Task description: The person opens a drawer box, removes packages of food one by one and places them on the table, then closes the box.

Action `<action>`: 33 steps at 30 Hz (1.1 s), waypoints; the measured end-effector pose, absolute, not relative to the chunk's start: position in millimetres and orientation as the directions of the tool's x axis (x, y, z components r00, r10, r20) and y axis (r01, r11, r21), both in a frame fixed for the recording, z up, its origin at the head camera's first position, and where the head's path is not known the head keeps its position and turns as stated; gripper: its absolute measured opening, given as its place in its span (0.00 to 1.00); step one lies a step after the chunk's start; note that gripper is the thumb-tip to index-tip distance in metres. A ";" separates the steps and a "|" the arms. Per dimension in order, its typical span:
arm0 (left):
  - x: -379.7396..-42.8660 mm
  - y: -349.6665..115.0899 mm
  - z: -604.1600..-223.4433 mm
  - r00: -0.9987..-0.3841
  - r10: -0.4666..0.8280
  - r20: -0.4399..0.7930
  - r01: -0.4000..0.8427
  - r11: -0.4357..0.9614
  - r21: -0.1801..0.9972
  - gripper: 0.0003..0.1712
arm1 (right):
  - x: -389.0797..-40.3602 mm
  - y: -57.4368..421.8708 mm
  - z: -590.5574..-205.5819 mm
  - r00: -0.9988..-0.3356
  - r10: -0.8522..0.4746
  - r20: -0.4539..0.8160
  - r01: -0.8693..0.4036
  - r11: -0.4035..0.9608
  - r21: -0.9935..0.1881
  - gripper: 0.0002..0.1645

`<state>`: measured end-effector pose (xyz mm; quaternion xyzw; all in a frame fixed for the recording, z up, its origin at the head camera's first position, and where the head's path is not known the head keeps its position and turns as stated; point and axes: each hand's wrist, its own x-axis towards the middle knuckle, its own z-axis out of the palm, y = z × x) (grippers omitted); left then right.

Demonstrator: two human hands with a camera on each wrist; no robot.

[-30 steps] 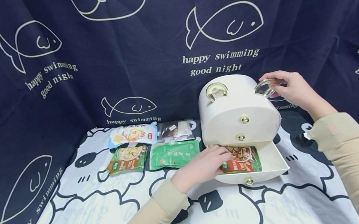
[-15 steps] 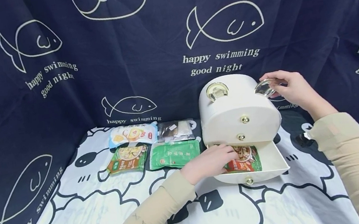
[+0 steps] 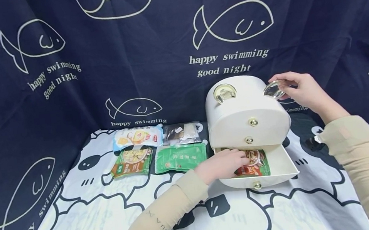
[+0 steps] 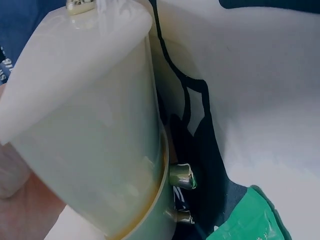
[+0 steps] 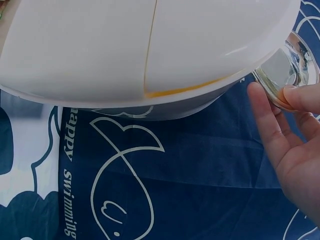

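A white desktop drawer box (image 3: 240,115) with two shiny gold round ears stands at the right of the table in the head view. Its bottom drawer (image 3: 285,173) is pulled out, holding a red and green food packet (image 3: 262,163). My left hand (image 3: 224,163) reaches over the drawer's left side and lies on the packet, fingertips hidden behind the knuckles. The left wrist view catches only part of this hand (image 4: 25,200) past the drawer wall. My right hand (image 3: 300,90) pinches the right ear (image 5: 287,67) between thumb and fingers.
Left of the box lie a green packet (image 3: 180,157), a green-brown food packet (image 3: 132,162), a blue-white snack bag (image 3: 138,137) and a dark clear-wrapped packet (image 3: 181,133). A dark blue fish-print curtain (image 3: 149,57) hangs behind the patterned tablecloth (image 3: 114,217).
My left hand has shifted right over the packet in the drawer, covering more of it. The packet's right edge stays put. My right hand keeps its hold on the ear.
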<state>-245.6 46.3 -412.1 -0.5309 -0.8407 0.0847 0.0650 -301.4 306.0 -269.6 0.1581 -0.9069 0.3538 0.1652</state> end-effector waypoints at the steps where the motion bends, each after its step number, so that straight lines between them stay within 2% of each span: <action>1: -245.9 48.2 -412.7 -0.423 0.906 0.018 0.883 0.417 -0.217 0.18 | -301.5 306.4 -269.6 -0.896 -0.170 0.411 -0.404 0.698 -0.592 0.19; 9: -249.2 62.8 -422.1 -0.412 0.911 -0.002 0.875 0.395 -0.280 0.16 | -301.1 306.1 -269.0 -0.898 -0.165 0.407 -0.397 0.703 -0.591 0.18; 16: -249.9 74.0 -426.6 -0.411 0.911 -0.013 0.878 0.393 -0.274 0.18 | -300.7 305.6 -269.3 -0.901 -0.159 0.403 -0.389 0.707 -0.591 0.18; 33: -252.1 81.2 -432.6 -0.348 0.934 0.077 0.858 0.350 -0.376 0.14 | -303.1 307.7 -271.1 -0.900 -0.158 0.405 -0.392 0.700 -0.597 0.19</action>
